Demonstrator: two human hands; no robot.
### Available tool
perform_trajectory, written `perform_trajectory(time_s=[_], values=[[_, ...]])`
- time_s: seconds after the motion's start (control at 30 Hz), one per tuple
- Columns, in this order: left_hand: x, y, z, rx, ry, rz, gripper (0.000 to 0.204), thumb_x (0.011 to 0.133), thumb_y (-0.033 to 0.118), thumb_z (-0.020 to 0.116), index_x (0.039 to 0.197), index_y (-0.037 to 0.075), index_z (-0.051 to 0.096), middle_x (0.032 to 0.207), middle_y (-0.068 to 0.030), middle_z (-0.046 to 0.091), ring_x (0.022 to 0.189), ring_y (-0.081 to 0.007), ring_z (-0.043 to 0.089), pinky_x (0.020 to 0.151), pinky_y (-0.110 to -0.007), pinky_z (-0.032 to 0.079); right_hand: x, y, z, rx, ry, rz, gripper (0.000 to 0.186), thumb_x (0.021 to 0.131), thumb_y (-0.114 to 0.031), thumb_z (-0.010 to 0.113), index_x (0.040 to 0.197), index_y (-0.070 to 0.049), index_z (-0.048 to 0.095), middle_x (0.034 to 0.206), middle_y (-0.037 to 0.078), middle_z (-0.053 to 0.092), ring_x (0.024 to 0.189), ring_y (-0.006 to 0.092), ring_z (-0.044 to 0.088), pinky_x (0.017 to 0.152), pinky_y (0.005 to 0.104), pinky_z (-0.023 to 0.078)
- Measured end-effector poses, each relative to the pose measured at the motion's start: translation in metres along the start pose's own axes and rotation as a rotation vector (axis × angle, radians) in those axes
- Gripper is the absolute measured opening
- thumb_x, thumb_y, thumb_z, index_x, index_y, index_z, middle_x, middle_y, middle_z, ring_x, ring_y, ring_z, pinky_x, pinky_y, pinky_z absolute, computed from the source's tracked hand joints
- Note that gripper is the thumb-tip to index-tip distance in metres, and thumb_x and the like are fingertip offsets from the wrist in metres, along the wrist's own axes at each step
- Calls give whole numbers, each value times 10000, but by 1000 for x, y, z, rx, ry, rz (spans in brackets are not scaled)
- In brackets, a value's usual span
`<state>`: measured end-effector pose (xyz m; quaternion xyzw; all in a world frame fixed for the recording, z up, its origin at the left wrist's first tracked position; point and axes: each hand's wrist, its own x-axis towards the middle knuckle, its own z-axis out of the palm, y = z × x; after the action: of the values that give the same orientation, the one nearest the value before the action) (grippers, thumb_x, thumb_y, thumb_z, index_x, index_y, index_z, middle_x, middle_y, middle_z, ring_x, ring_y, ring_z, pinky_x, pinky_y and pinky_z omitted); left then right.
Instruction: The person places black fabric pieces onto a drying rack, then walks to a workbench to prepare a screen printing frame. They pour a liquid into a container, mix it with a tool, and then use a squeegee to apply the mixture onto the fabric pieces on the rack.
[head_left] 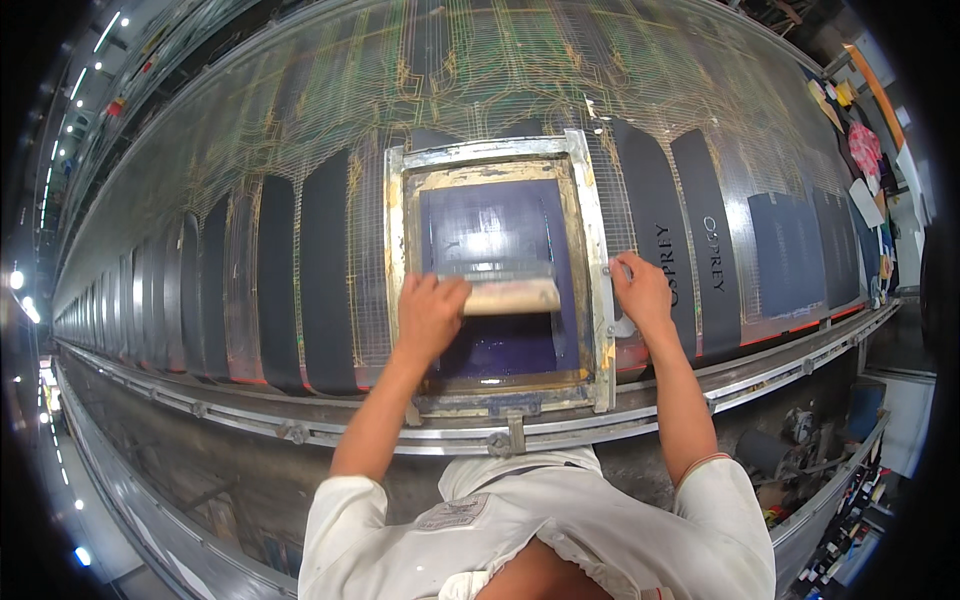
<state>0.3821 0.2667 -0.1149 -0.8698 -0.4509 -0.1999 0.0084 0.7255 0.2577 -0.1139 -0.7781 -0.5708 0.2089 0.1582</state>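
Observation:
A screen printing frame with a pale, ink-stained border lies on the long table in front of me. Its mesh is dark blue-purple and shiny with wet ink. My left hand grips the left end of a squeegee with a wooden handle, which lies crosswise over the mesh. At the frame's right bar is my right hand, its fingers curled against the outer edge. Right of the frame lie dark fabric pieces with printed lettering; plain black pieces lie to its left.
A metal rail runs along the table's near edge, with clamps on it. The tabletop is covered with coloured outline marks. A navy fabric panel lies farther right. Scraps and a pink cloth sit at the right end.

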Motion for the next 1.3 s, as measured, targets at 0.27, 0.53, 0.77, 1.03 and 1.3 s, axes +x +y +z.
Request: perform_trajectory(time_s=[0.27,0.53,0.77,1.03,1.3], values=[[123,-60,-11,-163,-198,-82,140,706,136,843,820,153,764,745,-65,704,706,-256,661,755,-407,451,94,-85,-36,217,20,-743,465,847,-454,762,1073,-49,735,1018,154,719,931,357,670,864,455,524],[163,-95,18,-153,-307,-167,277,664,227,874,888,96,775,787,-127,718,748,-348,678,755,-434,523,165,-134,25,-167,-314,-710,297,742,-281,831,922,-59,750,845,189,725,868,382,696,833,459,522],[93,-52,6,-244,-233,-156,124,693,177,820,784,146,741,688,-92,688,682,-303,672,784,-451,485,93,-107,31,-94,-231,-822,163,680,-163,773,799,-63,725,740,173,698,780,371,682,788,466,497],[-58,50,-31,-218,-193,-154,244,650,90,816,873,157,742,770,-15,688,711,-245,634,739,-390,405,-81,-65,28,-70,-217,-879,236,616,-99,787,836,-75,707,777,104,684,874,267,646,904,401,447],[61,-34,-9,-119,-265,-114,167,710,213,843,837,160,748,755,-61,694,744,-272,665,752,-414,424,57,-102,21,-183,-145,-895,198,682,-188,800,847,-100,734,709,131,689,727,354,673,768,462,492]])
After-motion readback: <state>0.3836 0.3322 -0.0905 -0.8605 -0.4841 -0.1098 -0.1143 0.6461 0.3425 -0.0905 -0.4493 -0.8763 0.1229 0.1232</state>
